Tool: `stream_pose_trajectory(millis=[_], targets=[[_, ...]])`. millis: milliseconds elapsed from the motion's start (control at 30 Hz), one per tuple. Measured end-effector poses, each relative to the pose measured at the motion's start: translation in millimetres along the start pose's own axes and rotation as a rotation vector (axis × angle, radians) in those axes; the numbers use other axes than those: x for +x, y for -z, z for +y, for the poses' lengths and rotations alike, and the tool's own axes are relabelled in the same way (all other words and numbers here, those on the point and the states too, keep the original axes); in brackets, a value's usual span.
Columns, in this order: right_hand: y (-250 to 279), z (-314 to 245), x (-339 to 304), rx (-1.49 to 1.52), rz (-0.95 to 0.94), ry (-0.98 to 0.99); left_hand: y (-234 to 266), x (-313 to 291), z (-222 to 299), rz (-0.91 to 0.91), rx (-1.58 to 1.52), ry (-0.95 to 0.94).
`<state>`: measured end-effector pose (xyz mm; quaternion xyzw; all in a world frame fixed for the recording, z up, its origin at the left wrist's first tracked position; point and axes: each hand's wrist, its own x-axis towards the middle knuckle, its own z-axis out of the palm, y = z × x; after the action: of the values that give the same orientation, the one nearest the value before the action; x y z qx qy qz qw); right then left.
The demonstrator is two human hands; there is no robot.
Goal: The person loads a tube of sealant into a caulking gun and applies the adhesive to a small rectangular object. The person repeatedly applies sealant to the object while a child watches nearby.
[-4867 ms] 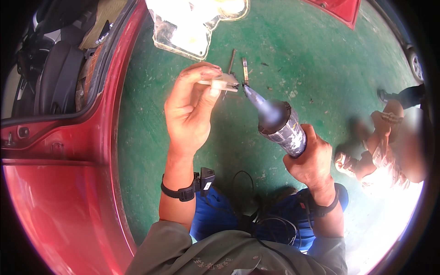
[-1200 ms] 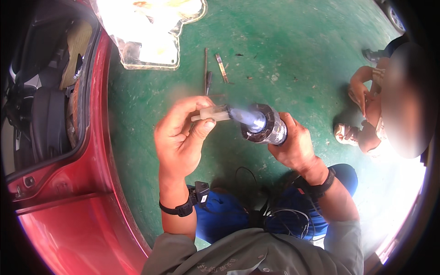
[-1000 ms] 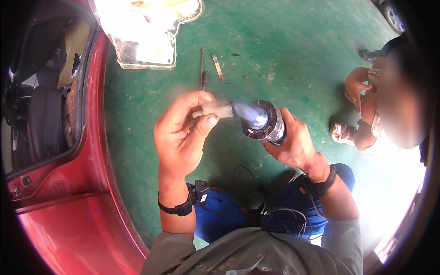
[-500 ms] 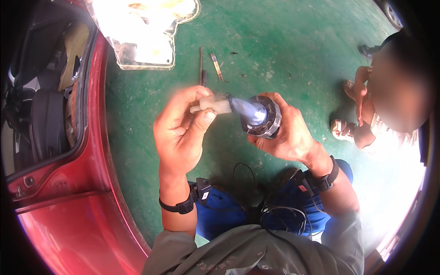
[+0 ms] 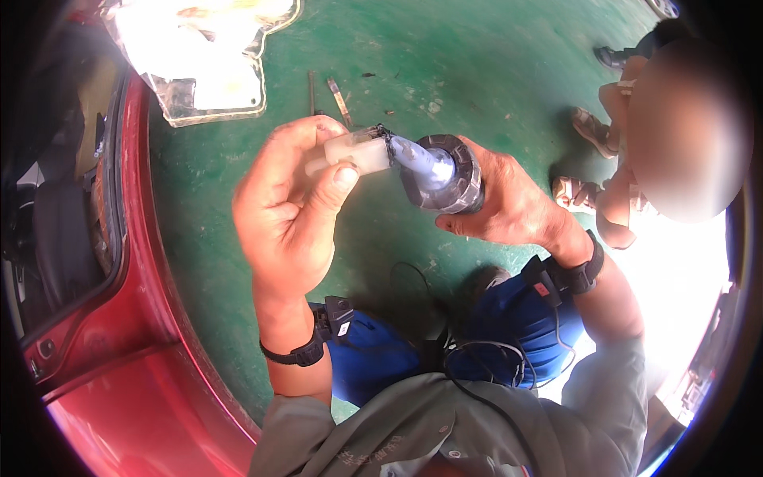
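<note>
So we're wearing a grey-green button-up shirt (image 5: pixel 429 417), bright blue pants (image 5: pixel 369 358) just past the shirt, chunky black wrist straps (image 5: pixel 296 354) beyond its sleeves (image 5: pixel 608 389), plus thin cables (image 5: pixel 509 348) looping near the shirt.

Plastic part (image 5: pixel 362 154): translucent white, blocky, dark at right end; sits slightly tilted, pinched in left hand (image 5: pixel 290 203). Cylindrical tool (image 5: pixel 465 176): dark body, tapered blue-grey nozzle (image 5: pixel 425 163) points left at part's dark end; contact unclear.
</note>
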<state>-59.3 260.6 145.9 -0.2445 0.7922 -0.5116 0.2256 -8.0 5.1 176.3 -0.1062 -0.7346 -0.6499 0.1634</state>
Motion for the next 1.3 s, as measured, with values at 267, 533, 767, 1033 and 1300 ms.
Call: stream_pose_trajectory(millis=[267, 533, 767, 1033, 1300], targets=[[-4.9, 20.4, -12.9, -0.003, 0.097, -0.067, -23.0, -2.6, -13.7, -0.041, -0.159, 0.155], [-12.1, 16.3, -8.2, -0.038, 0.168, -0.167, -24.4, -3.0, -31.1, -0.027, -0.314, 0.248], [-20.0, 17.6, -3.0, -0.103, 0.189, -0.214, -15.9, -4.5, -42.5, -0.011, -0.381, 0.252], [-22.0, 12.4, -2.7, -0.276, 0.227, -0.216, -7.4, -3.8, -46.7, 0.013, -0.380, 0.194], [-24.2, 9.4, -3.3, -0.283, 0.250, -0.197, 0.5, 2.6, -39.3, 0.154, -0.652, 0.305]])
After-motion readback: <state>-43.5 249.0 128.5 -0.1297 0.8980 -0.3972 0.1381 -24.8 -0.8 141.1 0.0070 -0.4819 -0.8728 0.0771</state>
